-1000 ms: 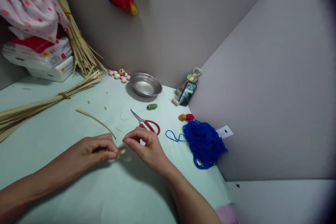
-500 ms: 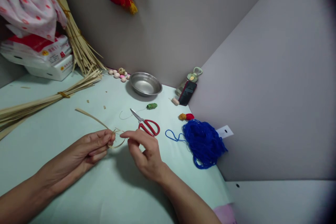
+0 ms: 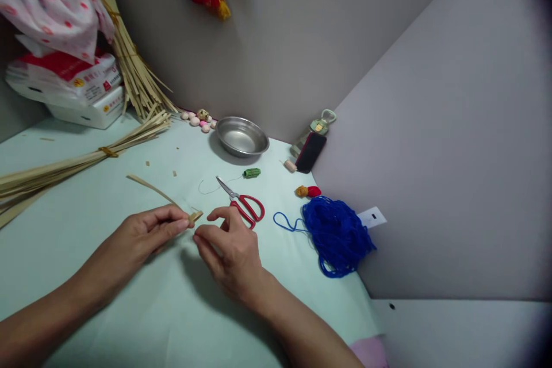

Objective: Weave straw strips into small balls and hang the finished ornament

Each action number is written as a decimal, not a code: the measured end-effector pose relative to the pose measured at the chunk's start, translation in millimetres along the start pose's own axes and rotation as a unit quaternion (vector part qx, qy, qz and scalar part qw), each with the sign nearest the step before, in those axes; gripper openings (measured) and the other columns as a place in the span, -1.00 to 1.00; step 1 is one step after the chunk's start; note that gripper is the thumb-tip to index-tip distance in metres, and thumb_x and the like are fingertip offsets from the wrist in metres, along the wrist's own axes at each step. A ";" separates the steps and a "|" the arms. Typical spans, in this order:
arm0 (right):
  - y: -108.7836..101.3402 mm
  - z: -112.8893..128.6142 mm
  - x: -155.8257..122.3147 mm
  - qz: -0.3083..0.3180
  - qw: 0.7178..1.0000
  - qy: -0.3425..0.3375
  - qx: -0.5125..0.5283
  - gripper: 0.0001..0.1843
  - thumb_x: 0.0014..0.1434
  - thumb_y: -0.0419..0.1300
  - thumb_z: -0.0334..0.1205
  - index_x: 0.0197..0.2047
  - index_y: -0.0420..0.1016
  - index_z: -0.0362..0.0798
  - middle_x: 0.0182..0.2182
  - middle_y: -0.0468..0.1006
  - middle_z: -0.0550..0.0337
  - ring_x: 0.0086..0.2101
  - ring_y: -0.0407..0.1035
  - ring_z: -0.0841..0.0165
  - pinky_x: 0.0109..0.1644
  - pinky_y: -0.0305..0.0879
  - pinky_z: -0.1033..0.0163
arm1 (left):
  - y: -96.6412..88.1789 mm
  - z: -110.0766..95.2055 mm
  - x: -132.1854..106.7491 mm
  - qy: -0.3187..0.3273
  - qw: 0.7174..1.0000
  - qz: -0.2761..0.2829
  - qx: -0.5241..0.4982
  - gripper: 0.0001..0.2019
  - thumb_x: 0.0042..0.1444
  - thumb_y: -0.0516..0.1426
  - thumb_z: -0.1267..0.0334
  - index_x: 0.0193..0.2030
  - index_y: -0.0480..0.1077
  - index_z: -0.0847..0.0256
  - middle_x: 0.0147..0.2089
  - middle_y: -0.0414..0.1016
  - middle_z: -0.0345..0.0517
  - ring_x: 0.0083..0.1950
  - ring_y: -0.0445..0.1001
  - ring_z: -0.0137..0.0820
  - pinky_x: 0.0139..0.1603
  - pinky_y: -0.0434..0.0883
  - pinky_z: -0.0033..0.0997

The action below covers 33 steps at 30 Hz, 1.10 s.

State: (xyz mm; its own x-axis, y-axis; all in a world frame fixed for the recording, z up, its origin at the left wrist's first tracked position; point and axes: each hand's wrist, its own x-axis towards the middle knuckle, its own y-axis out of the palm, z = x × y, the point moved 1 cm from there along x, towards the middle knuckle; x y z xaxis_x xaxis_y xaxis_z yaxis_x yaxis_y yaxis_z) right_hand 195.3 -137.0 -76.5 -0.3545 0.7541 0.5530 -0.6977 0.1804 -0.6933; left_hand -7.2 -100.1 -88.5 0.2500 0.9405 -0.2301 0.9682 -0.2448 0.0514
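Note:
My left hand [image 3: 142, 236] pinches a pale straw strip [image 3: 155, 190] between thumb and fingertips. One end of the strip reaches out to the upper left, and a small folded piece [image 3: 196, 217] shows past the fingertips. Just to the right is my right hand [image 3: 233, 247], its index finger bent and raised. Its lower fingertips close together beside the strip; what they hold is too small to make out. Behind the right hand lie red-handled scissors [image 3: 252, 207], blades slightly apart. A green thread spool [image 3: 252, 173] with a loose thread rests behind them.
A tied straw bundle [image 3: 86, 164] lies at left; another straw bundle [image 3: 133, 63] leans on the wall by tissue packs [image 3: 92, 106]. Farther back sit a metal bowl [image 3: 241, 146] and small egg-shaped pieces [image 3: 195, 121]. Blue cord [image 3: 336, 236] and a phone [image 3: 311, 152] are at right.
The strip's loop between my hands is no longer visible, and a folded piece now shows at my left fingertips. My right hand has shifted slightly left, its lower fingertips closing together. The view has shifted slightly.

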 end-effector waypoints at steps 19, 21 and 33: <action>8.5 -54.6 10.8 0.086 0.897 0.317 0.296 -0.75 0.39 0.29 -0.09 -0.30 0.50 -0.02 -0.41 0.55 0.22 -0.38 0.39 0.36 -0.26 0.34 0.28 | 8.1 -13.9 -7.3 -0.093 0.992 -0.017 -0.089 -0.45 -0.34 0.59 -0.32 -0.33 0.76 0.03 -0.28 0.61 -0.08 -0.31 0.39 -0.36 -0.37 0.36 -0.55; 3.1 -53.4 10.2 -0.013 0.925 0.310 0.218 -0.78 0.41 0.24 -0.08 -0.26 0.51 -0.01 -0.36 0.54 0.21 -0.36 0.39 0.35 -0.24 0.35 0.26 | 8.2 -16.6 -7.3 -0.120 0.985 -0.041 -0.121 -0.40 -0.45 0.63 -0.30 -0.38 0.72 0.10 -0.41 0.43 -0.20 -0.43 0.12 -0.49 -0.52 0.17 -0.60; 22.5 -11.6 2.1 0.021 0.981 0.157 0.111 -0.76 0.43 0.35 -0.19 0.12 0.67 -0.01 -0.22 0.62 0.13 -0.35 0.44 0.36 -0.24 0.42 0.26 | 18.1 -0.8 -11.6 -0.115 0.980 -0.016 -0.160 -0.40 -0.36 0.64 -0.26 -0.38 0.65 0.16 -0.40 0.33 -0.27 -0.41 0.03 -0.50 -0.49 0.18 -0.60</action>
State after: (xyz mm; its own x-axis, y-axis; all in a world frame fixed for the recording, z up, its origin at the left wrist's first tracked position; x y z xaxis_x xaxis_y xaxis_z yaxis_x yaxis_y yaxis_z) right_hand 186.1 -124.1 -96.2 -0.2008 0.9214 0.3327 -0.8178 0.0293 -0.5748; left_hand 7.5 -115.2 -84.1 0.2472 0.8591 -0.4482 0.9377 -0.0956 0.3341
